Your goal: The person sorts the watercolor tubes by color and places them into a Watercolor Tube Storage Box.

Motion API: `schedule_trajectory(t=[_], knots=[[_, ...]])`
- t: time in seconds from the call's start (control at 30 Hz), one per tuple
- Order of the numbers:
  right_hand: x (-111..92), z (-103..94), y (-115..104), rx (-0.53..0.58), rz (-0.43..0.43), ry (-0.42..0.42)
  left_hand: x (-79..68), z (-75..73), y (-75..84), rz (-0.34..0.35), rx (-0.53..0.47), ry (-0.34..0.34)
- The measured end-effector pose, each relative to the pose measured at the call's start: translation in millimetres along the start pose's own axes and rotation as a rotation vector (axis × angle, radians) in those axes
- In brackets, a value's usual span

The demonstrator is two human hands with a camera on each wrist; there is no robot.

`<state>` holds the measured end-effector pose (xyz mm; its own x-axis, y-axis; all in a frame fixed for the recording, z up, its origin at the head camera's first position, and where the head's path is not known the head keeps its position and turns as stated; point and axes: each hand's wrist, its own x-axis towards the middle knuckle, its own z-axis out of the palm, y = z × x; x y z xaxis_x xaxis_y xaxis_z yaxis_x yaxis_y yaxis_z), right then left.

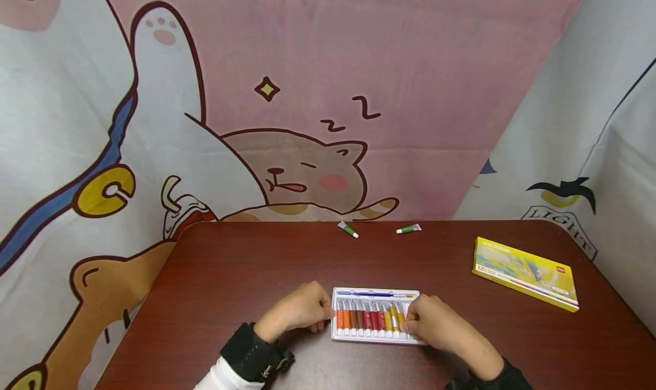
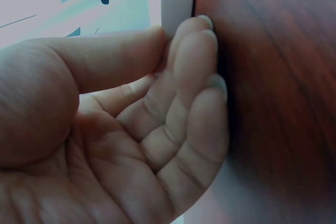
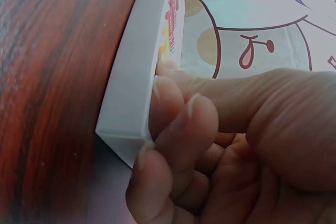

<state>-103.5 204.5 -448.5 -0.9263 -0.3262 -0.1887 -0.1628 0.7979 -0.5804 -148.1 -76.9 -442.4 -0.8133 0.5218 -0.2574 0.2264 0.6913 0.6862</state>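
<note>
A white tray [image 1: 353, 339] of paint tubes lies on the table before me, its orange, brown, red and yellow tubes [image 1: 367, 320] in a row. Above them in the tray is a blue-handled paintbrush [image 1: 366, 294]. My left hand [image 1: 302, 309] grips the tray's left end; in the left wrist view the thumb [image 2: 126, 59] meets its white edge, fingers curled below. At the right end my right hand [image 1: 435, 324] holds the tray, thumb over the rim and fingers against the outer wall [image 3: 123, 77]. That hand hides the rightmost tubes.
Two small green paint tubes lie near the table's back edge, one at left [image 1: 348, 229] and one at right [image 1: 408, 229]. A yellow box [image 1: 525, 270] rests on the right side of the brown table [image 1: 246, 265]. A cartoon-printed cloth [image 1: 410, 94] hangs behind.
</note>
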Motion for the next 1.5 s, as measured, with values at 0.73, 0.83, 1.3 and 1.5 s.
schedule_trajectory(t=[0.73,0.83,1.3,1.5], knots=[[-0.3,-1.5,1.3,0.027,0.008,-0.032,-0.7,-0.6,0.4,0.008,-0.016,-0.006],[-0.1,-1.6,2.5,0.032,0.003,-0.033,-0.1,-0.6,0.3,0.004,-0.017,-0.006],[0.4,-14.9,-0.9,0.047,-0.013,-0.057,1.1,-0.3,1.5,0.017,-0.015,0.004],[13.6,-39.5,-14.8,-0.099,0.023,0.077,1.6,0.4,0.1,0.000,-0.014,0.004]])
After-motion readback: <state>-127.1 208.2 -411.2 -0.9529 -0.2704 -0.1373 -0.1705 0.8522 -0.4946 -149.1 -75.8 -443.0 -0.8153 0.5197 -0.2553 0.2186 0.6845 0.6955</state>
